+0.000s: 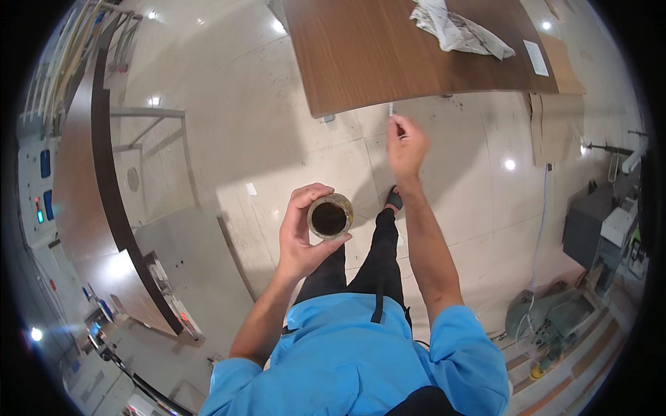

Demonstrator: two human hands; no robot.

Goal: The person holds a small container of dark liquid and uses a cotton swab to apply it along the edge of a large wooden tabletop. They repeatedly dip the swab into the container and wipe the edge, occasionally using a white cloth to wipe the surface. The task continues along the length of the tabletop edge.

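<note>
My left hand [304, 232] is wrapped round a small round open pot [349, 220] with a stained rim and dark contents, held in front of my waist. Ahead and to the right, my right hand [407, 149] is closed in a pinch at the near edge of a brown wood-grain panel [374, 52]. From its fingertips a thin pale stick-like piece [391, 109] points up to that edge; its kind is too small to make out. A crumpled, stained white cloth [458, 31] lies on the panel, with a white paper label [535, 58] to its right.
Another brown panel [80, 187] with a dark edge stands at left, beside a grey metal frame [149, 111]. Brown cardboard [558, 128] hangs past the far panel's right end. A green machine [555, 322] sits on slats at lower right; a blue cable [544, 208] runs along the floor.
</note>
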